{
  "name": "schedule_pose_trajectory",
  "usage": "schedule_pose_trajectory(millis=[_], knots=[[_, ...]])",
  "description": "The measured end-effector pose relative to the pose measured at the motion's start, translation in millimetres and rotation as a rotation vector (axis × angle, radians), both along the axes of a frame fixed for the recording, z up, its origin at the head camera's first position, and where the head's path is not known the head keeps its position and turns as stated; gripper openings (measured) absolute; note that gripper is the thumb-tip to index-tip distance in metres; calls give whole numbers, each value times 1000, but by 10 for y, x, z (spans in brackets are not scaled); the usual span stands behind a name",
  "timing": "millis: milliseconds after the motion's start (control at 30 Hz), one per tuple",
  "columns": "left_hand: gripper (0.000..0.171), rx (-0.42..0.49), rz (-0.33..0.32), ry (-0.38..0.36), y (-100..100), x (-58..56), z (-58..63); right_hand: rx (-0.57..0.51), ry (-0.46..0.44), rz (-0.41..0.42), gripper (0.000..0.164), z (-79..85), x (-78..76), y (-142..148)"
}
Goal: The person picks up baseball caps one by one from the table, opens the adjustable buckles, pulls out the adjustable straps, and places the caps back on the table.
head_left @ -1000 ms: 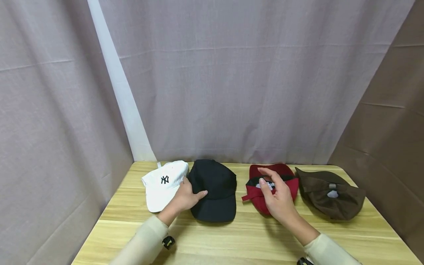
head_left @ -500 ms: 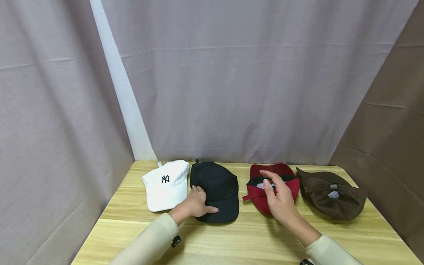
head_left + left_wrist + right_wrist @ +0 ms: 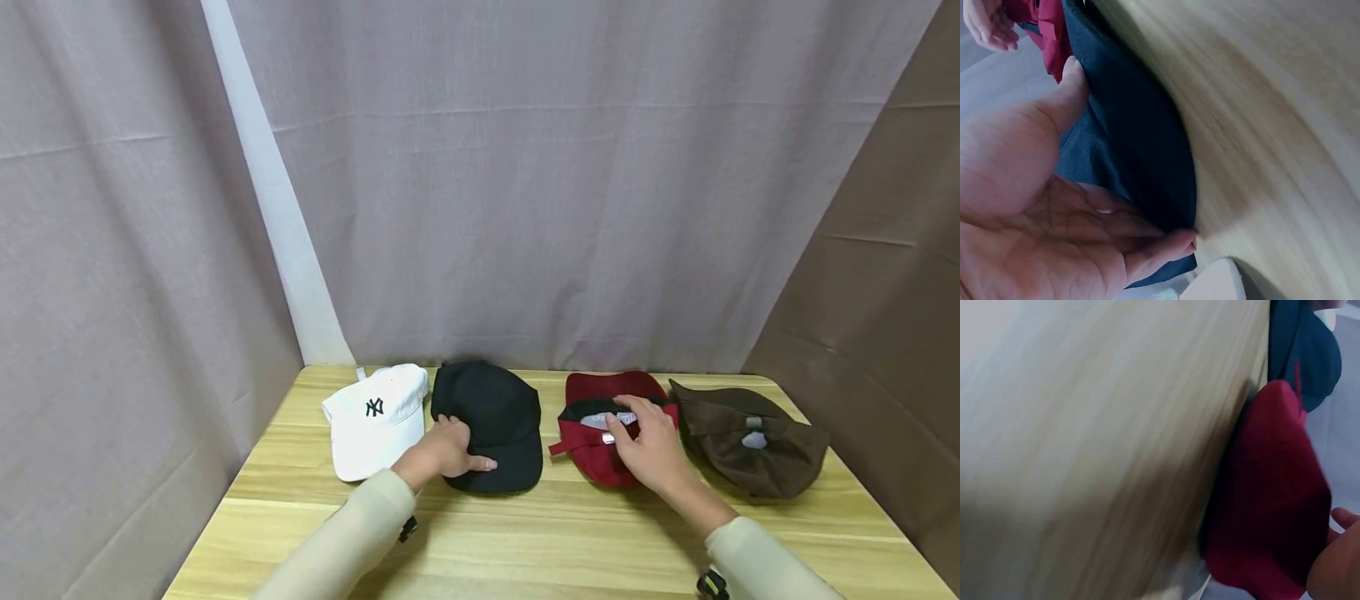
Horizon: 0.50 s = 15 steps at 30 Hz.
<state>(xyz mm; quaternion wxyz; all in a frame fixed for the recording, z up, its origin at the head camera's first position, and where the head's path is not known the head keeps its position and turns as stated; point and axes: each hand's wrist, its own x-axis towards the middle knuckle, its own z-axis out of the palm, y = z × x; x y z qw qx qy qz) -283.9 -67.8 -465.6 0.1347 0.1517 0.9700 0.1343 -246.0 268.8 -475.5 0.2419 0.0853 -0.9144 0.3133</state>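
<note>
In the head view my left hand (image 3: 446, 450) holds the black cap (image 3: 487, 408), its thumb on the brim and its fingers along the left side. The left wrist view shows the thumb and fingertips touching the dark brim (image 3: 1141, 137). My right hand (image 3: 652, 446) is over the red cap (image 3: 600, 462), whose dark inside and pale label face up. The thumb and fingers there are apart and loosely bent near the opening. In the right wrist view the red cap (image 3: 1266, 494) hides most of the fingers; whether they touch it I cannot tell.
A white cap (image 3: 378, 421) with a dark NY mark lies left of the black one. At the right lies a brown cap (image 3: 757, 450), opening showing, close to the red one. Behind the wooden table (image 3: 480, 550) hangs a grey curtain (image 3: 525, 208).
My left hand has moved right from between the white and black caps onto the black cap's brim, and that cap has shifted slightly. My right hand has come lower and to the right over the red cap.
</note>
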Motion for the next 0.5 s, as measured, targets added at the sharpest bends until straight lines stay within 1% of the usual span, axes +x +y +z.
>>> schedule_pose_trajectory(millis=[133,333,500], knots=[[107,-12,-13,21,45,-89,9,52,-1,-20,42,-4,6,81],[107,-23,-11,-19,76,-175,23,135,-33,-11,44,-22,45,118],[109,-37,-26,-14,90,-210,27,261,-108,-10,54,-51,17,165]])
